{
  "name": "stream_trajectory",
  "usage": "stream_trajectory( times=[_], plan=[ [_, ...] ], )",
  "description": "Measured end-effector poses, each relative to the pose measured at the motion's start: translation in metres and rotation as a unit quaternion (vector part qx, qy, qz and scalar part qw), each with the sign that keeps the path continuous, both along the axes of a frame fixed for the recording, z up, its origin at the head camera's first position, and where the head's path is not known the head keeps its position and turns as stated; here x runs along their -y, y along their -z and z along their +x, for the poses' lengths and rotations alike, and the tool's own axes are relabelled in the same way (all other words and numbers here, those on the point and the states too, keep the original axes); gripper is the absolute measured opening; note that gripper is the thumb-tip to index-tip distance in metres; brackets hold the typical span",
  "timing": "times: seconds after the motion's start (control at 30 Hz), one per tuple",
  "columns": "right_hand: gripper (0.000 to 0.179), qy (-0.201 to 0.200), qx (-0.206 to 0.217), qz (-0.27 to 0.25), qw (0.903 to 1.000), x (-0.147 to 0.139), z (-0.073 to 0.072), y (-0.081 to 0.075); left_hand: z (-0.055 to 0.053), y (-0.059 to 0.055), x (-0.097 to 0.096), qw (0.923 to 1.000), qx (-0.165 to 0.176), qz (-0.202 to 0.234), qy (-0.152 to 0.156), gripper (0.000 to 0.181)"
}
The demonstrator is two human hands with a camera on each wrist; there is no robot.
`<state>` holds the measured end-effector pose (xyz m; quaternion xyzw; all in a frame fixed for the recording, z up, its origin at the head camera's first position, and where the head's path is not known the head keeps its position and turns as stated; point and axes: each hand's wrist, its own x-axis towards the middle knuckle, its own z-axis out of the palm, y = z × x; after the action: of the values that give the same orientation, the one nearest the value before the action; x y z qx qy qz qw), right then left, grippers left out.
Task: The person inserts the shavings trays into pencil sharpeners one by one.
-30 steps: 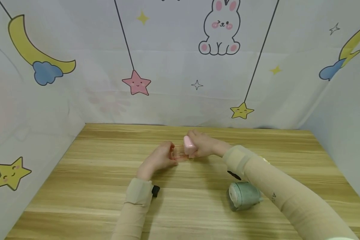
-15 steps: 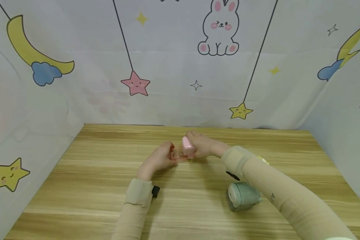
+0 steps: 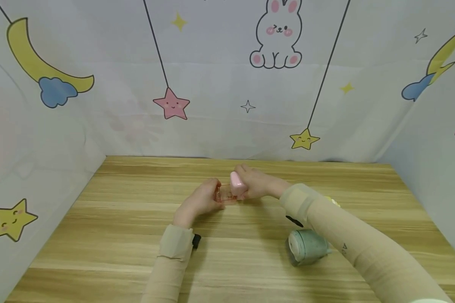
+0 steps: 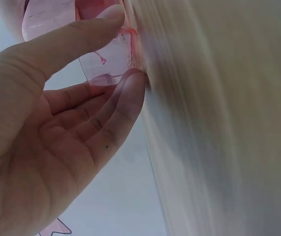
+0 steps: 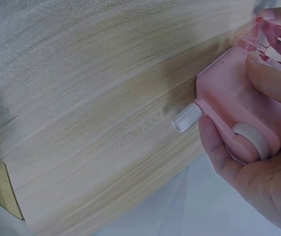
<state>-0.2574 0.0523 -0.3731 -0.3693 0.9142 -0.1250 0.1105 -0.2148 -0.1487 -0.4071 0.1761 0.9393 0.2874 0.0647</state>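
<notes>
Far back on the table, my right hand grips the body of a pink hand-crank pencil sharpener, its thumb on one side and fingers on the other. A crank arm with a white knob sticks out near the fingertips. At the sharpener's left end is a see-through pink drawer, right up against the body. My left hand holds that drawer's outer end between thumb and fingers. In the left wrist view the thumb lies across the clear drawer, and the fingertips are close to the tabletop.
A mint-green cylinder lies on the wooden table below my right forearm. A small yellow thing shows partly behind the right sleeve. White cloth walls with printed stars and a rabbit enclose the back and sides.
</notes>
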Motion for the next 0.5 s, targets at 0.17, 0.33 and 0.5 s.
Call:
stream_trajectory(
  times=[0.17,0.33,0.5],
  plan=[
    [0.074,0.004,0.01,0.002,0.9999,0.0,0.0006,-0.0015,0.0003,-0.0004,0.0001,1.0,0.001,-0.004,0.001,0.055],
    [0.073,0.007,0.014,0.002,0.9999,-0.0001,0.001,-0.0027,0.0013,-0.0008,0.0007,1.0,-0.003,-0.005,0.004,0.054],
    [0.072,0.007,0.012,0.003,0.9999,0.0001,0.0008,-0.0017,0.0017,-0.0001,0.0011,0.9999,-0.006,-0.006,0.008,0.053]
  ],
)
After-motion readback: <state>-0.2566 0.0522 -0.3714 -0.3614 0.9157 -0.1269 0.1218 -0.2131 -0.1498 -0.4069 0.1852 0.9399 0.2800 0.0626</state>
